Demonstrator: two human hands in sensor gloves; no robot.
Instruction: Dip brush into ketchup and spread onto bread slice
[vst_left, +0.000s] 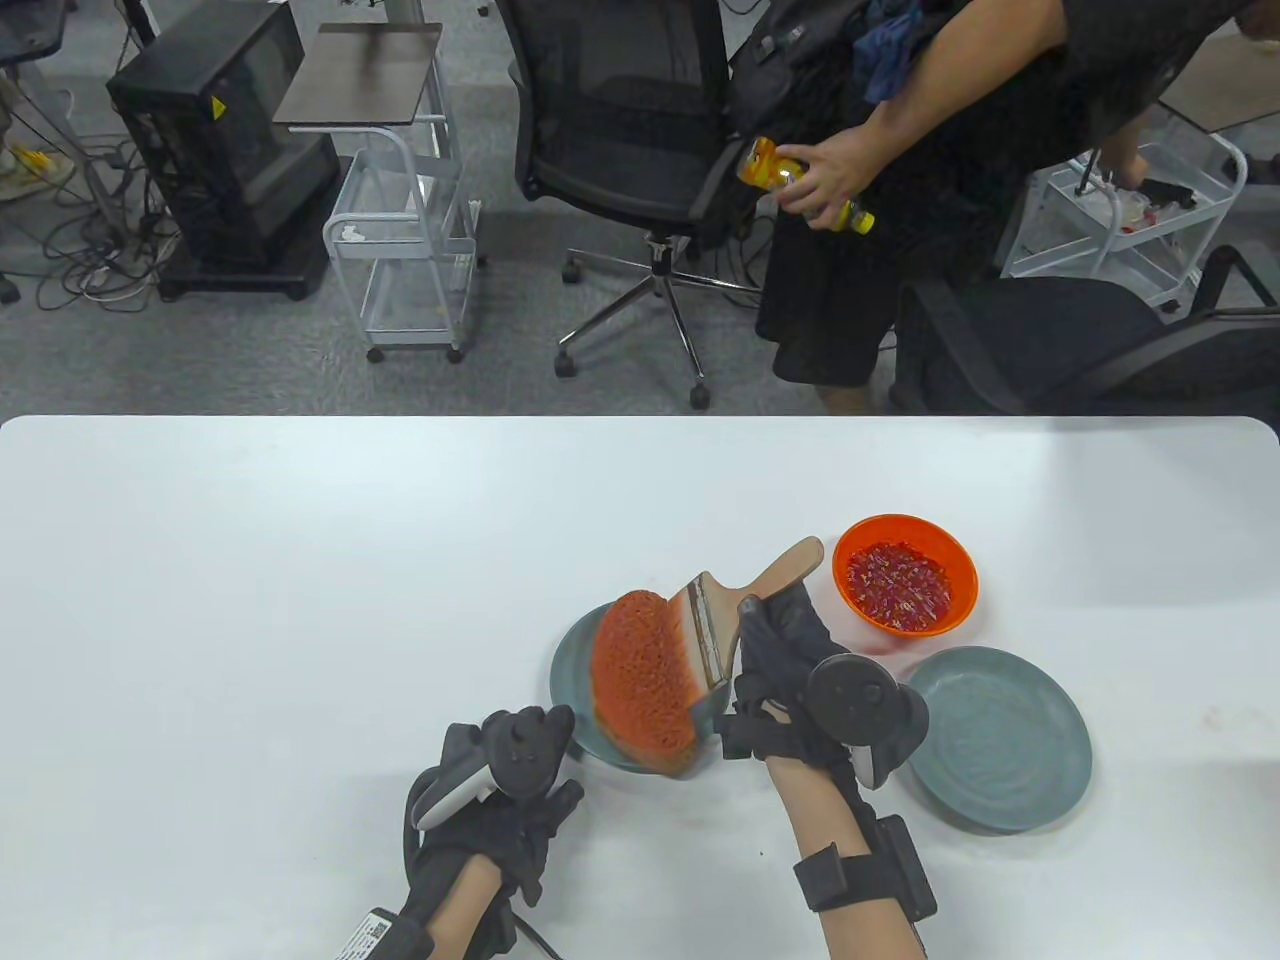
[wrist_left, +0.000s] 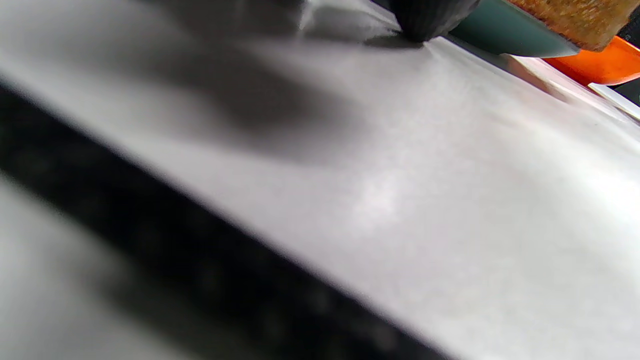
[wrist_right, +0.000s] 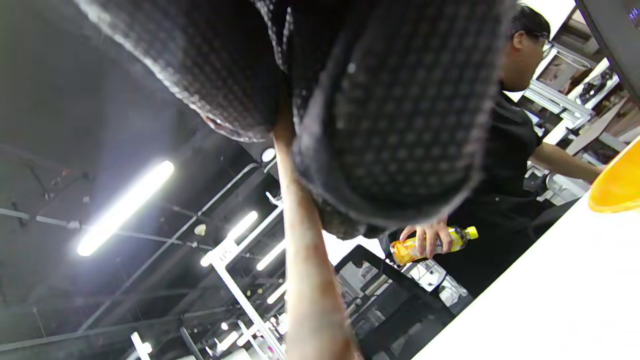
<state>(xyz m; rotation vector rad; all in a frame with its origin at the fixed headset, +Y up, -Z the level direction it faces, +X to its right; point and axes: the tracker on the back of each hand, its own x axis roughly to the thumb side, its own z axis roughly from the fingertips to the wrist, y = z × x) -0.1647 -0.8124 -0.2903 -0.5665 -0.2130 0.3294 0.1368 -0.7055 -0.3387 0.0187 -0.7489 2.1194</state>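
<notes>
A bread slice (vst_left: 640, 685), its top coated orange-red, lies on a grey-green plate (vst_left: 572, 672) and overhangs the near rim. My right hand (vst_left: 775, 650) grips the wooden handle (vst_left: 790, 565) of a wide flat brush. Its bristles (vst_left: 685, 610) rest on the slice's right part. In the right wrist view my gloved fingers (wrist_right: 390, 125) wrap the handle (wrist_right: 305, 260). The orange bowl of ketchup (vst_left: 905, 585) stands to the right of the brush. My left hand (vst_left: 500, 790) holds nothing and sits at the plate's near left. One fingertip (wrist_left: 430, 20) touches the table beside the rim (wrist_left: 505, 35).
A second, bare grey-green plate (vst_left: 1000, 740) sits right of my right hand. A person with a yellow bottle (vst_left: 800, 185) stands beyond the table's far edge, beside office chairs and carts. The bowl's rim also shows in the left wrist view (wrist_left: 600, 65) and in the right wrist view (wrist_right: 617, 185).
</notes>
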